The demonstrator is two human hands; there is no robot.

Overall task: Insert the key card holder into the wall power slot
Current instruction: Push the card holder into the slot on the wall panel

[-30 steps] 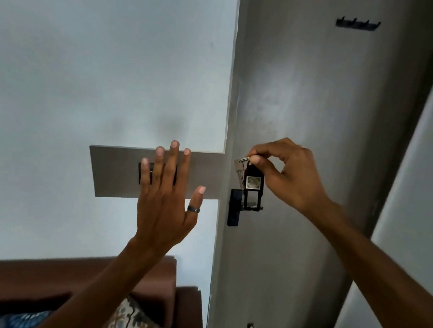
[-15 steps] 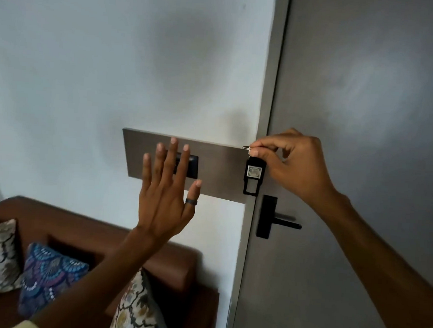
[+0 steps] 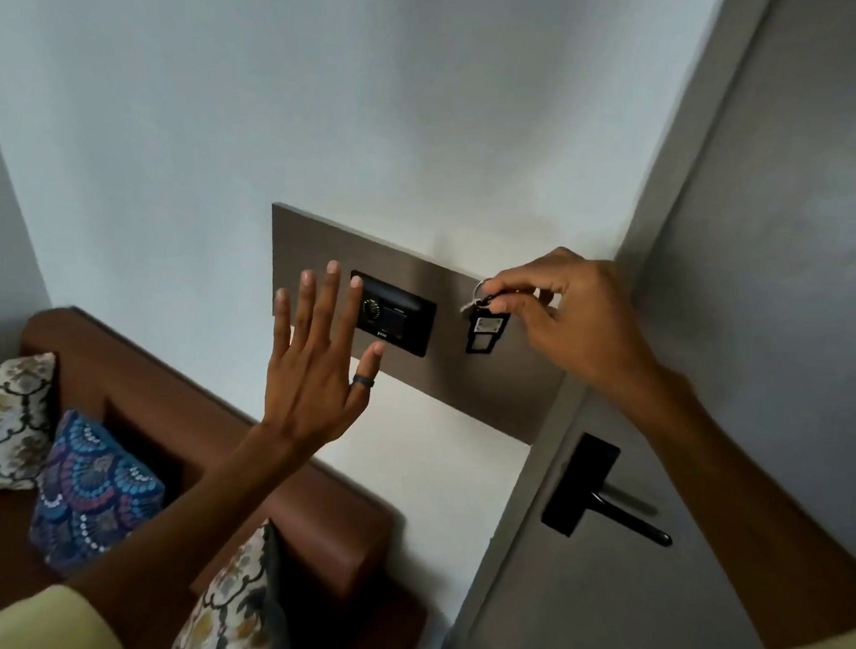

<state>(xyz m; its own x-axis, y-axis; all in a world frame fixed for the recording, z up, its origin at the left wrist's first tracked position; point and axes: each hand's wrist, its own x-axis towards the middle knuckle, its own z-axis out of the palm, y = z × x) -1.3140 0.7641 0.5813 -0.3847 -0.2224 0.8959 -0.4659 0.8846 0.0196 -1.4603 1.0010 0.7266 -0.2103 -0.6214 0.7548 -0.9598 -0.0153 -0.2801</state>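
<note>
A black key card holder (image 3: 486, 331) with a metal ring hangs from my right hand (image 3: 576, 314), pinched at its top between thumb and fingers. It dangles in front of the grey wall panel (image 3: 492, 384), to the right of the black wall power slot unit (image 3: 398, 319), which has a round dial. The holder is apart from the unit. My left hand (image 3: 314, 367) is raised flat with fingers spread, a dark ring on one finger. Its fingertips overlap the unit's left edge; whether they touch it I cannot tell.
A grey door (image 3: 711, 445) with a black lever handle (image 3: 601, 493) stands to the right of the panel. Below left is a brown sofa (image 3: 264, 465) with patterned cushions (image 3: 90, 493). The wall above the panel is plain white.
My right hand has carried the holder leftward, from the door handle to the door frame to the front of the panel. The view has swung left and tilted; the left hand stays raised by the unit.
</note>
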